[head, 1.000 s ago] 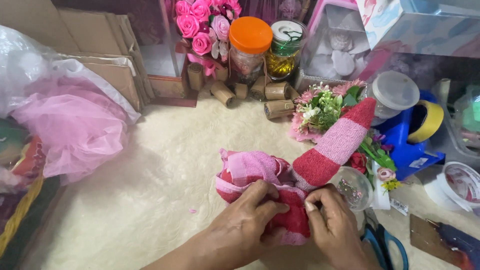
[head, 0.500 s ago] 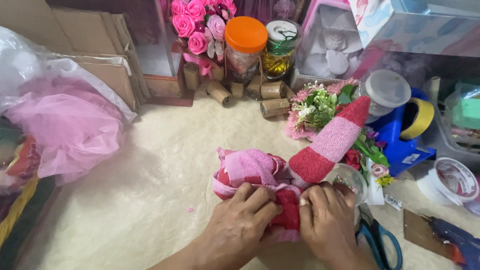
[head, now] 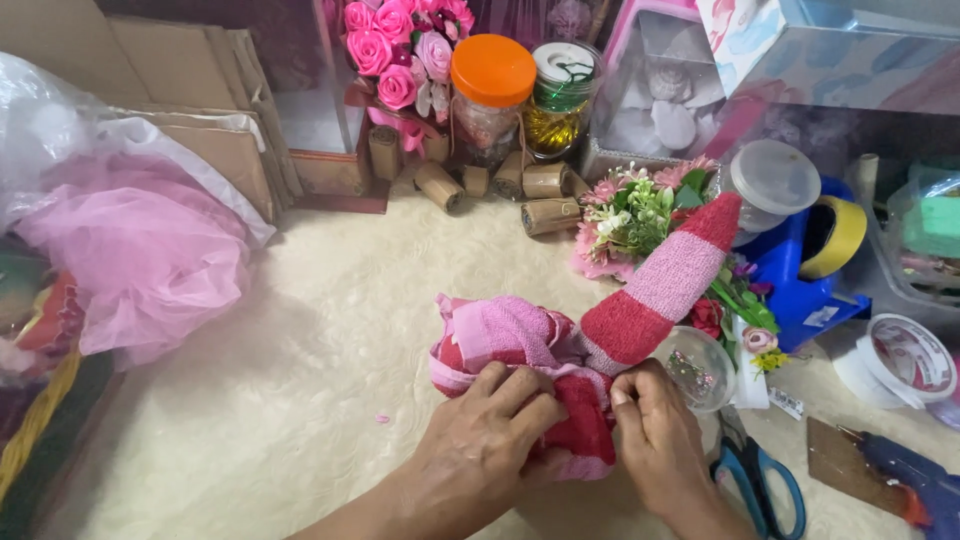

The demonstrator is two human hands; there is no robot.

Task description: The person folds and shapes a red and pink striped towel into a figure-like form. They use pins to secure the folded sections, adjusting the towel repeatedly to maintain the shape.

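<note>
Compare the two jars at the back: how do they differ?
The orange-lidded jar is the bigger of the two and has a plain orange lid; the jar beside it is smaller, with a white lid marked in green. The first looks clear with pale contents, the second yellowish. Both stand upright and closed.

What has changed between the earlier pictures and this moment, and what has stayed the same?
Very little changed. The left hand and right hand kept their grip on the rolled pink and red striped towel, with only small shifts of the fingers at its red lower fold. The rolled end still points up to the right. The blue-handled scissors and orange-lidded jar stayed put.
</note>
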